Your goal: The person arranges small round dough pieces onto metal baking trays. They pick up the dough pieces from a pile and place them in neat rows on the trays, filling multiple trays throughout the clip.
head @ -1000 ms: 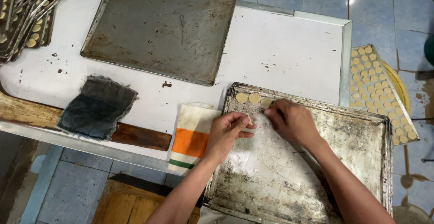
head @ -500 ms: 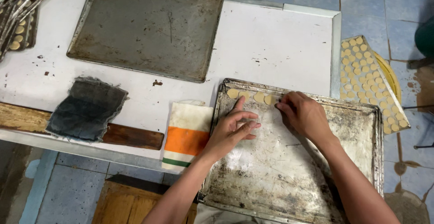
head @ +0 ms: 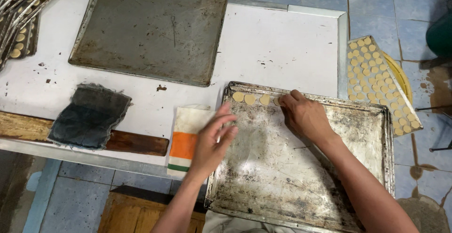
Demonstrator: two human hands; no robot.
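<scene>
A worn metal baking tray (head: 301,176) lies at the table's front right. A short row of round pale dough discs (head: 250,98) runs along its far edge. My right hand (head: 306,115) rests at the row's right end, fingertips pressing on a disc (head: 277,101). My left hand (head: 212,141) hovers over the tray's left rim with fingers apart, holding nothing. A folded white cloth with orange and green stripes (head: 186,139) lies just left of it.
A second bare tray (head: 150,30) sits at the back of the white table (head: 282,44). A dark rag (head: 89,115) lies on a wooden board (head: 28,127). Trays of discs stack at far left (head: 21,21). Another filled tray (head: 381,82) stands off the table's right.
My left hand drew back from the disc row toward the tray's left rim and opened. My right hand slid slightly right along the row. The camera view shifted a little.
</scene>
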